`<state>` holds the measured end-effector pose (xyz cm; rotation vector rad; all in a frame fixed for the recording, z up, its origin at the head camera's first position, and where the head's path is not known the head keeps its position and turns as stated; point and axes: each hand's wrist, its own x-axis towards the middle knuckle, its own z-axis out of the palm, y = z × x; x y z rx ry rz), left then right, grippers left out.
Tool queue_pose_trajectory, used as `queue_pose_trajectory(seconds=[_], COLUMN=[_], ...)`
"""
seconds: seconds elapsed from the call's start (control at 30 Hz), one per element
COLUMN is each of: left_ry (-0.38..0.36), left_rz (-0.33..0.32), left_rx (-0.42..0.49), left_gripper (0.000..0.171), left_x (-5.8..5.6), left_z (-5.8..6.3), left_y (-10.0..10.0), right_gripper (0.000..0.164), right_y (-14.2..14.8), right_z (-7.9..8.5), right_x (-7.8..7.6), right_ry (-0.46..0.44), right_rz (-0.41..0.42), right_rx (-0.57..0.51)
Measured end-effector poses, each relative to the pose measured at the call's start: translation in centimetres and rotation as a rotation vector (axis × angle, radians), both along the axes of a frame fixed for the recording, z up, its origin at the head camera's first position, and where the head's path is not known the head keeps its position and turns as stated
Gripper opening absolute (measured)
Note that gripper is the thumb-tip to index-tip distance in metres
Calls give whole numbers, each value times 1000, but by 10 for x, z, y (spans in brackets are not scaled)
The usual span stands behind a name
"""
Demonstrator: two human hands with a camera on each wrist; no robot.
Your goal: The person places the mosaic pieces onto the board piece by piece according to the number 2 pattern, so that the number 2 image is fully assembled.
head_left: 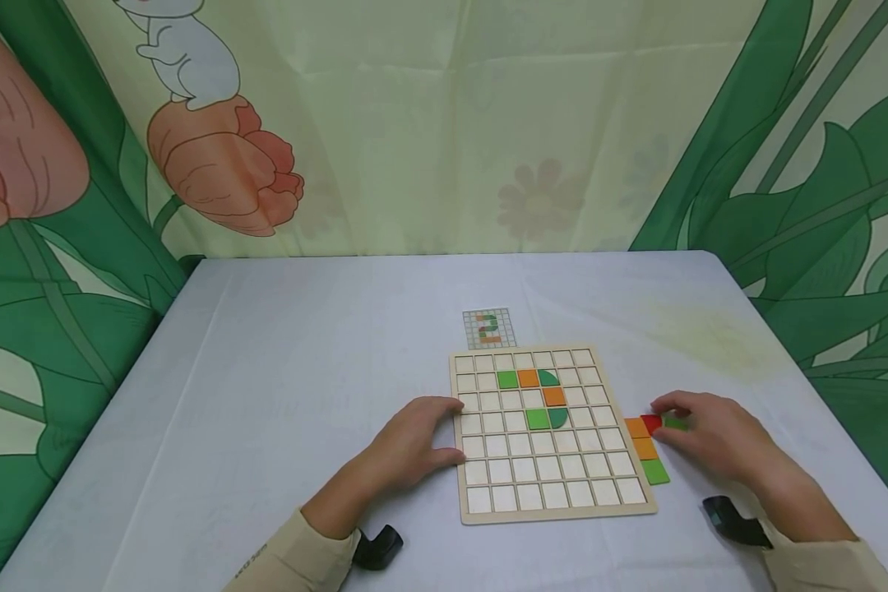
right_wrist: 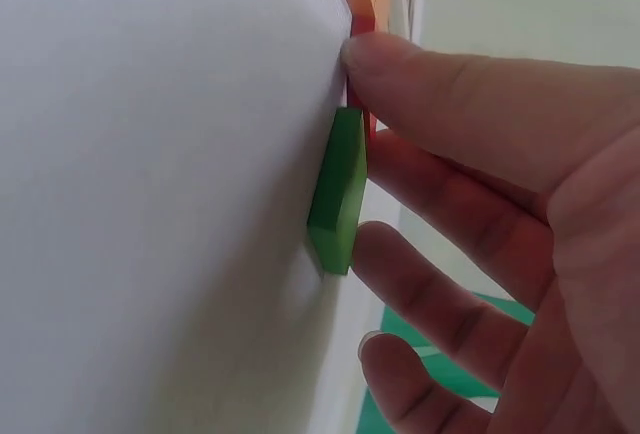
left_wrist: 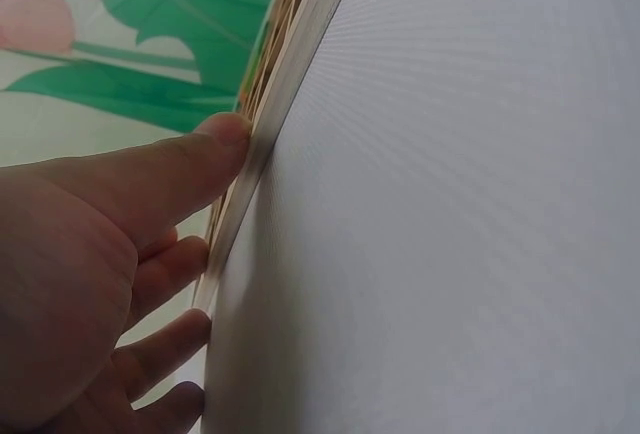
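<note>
A wooden grid board (head_left: 558, 517) lies on the white-covered table. Green and orange tiles fill several of its cells, including two dark green curved pieces (head_left: 548, 377). At the board's left edge, my left hand (head_left: 413, 442) rests thumb and fingertips against the wooden side, fingers spread; the left wrist view shows the thumb (left_wrist: 226, 132) touching that edge. Right of the board, my right hand (head_left: 725, 436) pinches a red square tile (head_left: 650, 423) between thumb and forefinger. Beside it, a green tile (right_wrist: 338, 194) lies tilted near the other fingers, partly covered in the head view.
Two orange tiles (head_left: 645, 449) and a light green tile (head_left: 655, 471) lie along the board's right side. Behind the board is a small pattern card (head_left: 489, 329) with a coloured figure on a grid. A printed curtain (head_left: 444, 131) hangs past the table's far edge.
</note>
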<state>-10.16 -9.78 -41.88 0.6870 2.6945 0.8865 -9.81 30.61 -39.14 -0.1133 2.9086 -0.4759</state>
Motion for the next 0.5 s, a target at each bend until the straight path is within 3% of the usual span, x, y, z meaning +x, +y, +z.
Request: queue_pose_trajectory(seconds=[0.5], left_ry=[7], left_rz=[-12], left_rx=[18], left_gripper=[62], left_x=[1], left_z=[1], left_y=[-1], right_gripper=[27], right_y=[-13], right_z=[2], right_x=[-8], right_ry=[26], right_rz=[-16], right_rx=[15])
